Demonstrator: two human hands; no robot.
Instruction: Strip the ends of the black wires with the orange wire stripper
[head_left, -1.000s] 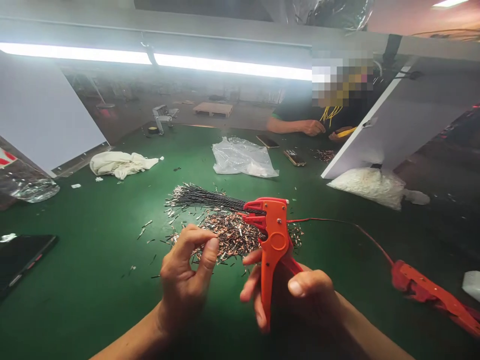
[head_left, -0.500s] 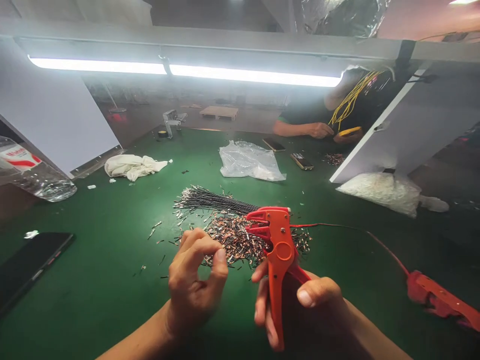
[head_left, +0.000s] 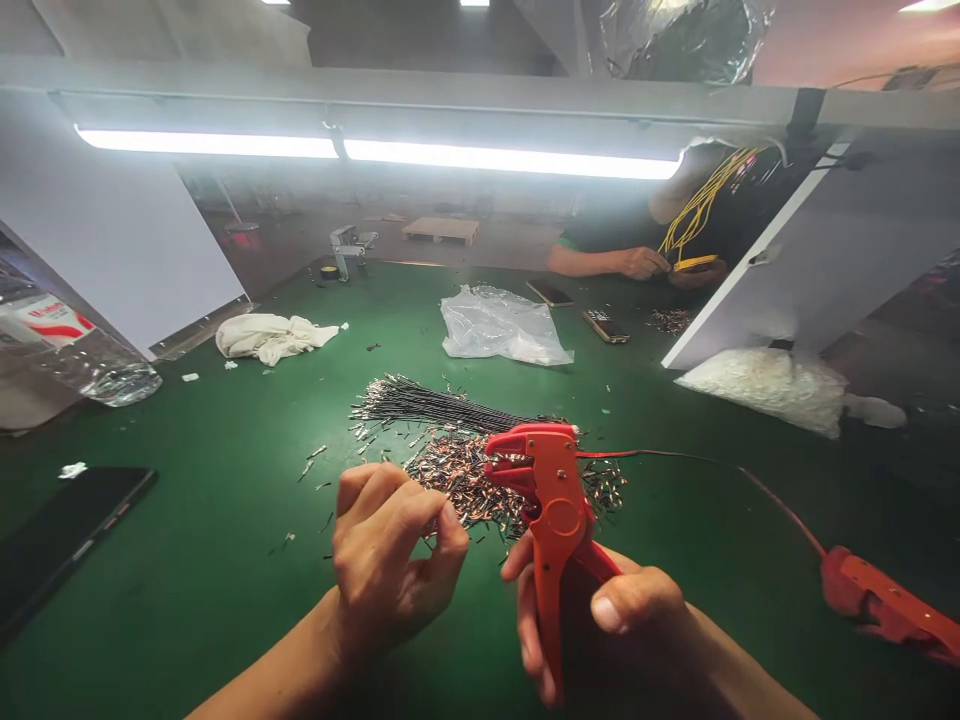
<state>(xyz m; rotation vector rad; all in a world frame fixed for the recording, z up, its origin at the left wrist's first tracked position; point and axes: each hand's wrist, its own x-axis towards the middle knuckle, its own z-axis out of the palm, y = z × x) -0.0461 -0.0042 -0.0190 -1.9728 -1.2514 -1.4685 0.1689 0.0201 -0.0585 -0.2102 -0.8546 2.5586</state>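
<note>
Between the hands: the orange wire stripper (head_left: 551, 520) stands nearly upright over the green mat (head_left: 187, 560), head up and away from the person, handles down into the palm.
Right hand (head_left: 607, 620): curled around the stripper's handles, fingers on the left side, thumb across the right; how far the handles are squeezed I cannot tell.
Left hand (head_left: 390, 560): just left of the stripper and apart from it, fingers curled with thumb and forefinger pinched together; whether anything small sits in the pinch cannot be made out.
Long axis: runs from the right palm up to the head, leaning slightly left at the top; the beak of the head points left, toward the space above the left hand.
Look of the tool: bright orange plastic body, round pivot boss at mid-length, red lower grip, two stacked beak-like parts at the head.
Beyond the fingertips: a heap of coppery wire offcuts (head_left: 480, 480), and past it a fan of thin black wires (head_left: 427, 400) lying left to right.
Right of the right hand: a red wire (head_left: 675, 458) trails toward a second red tool (head_left: 885, 605) near the mat's edge.
Left of the left hand: bare mat, then a dark phone (head_left: 67, 530) near the edge.
Far side: a clear plastic bag (head_left: 502, 325), a white cloth (head_left: 270, 335), and another person's hand (head_left: 641, 262).
</note>
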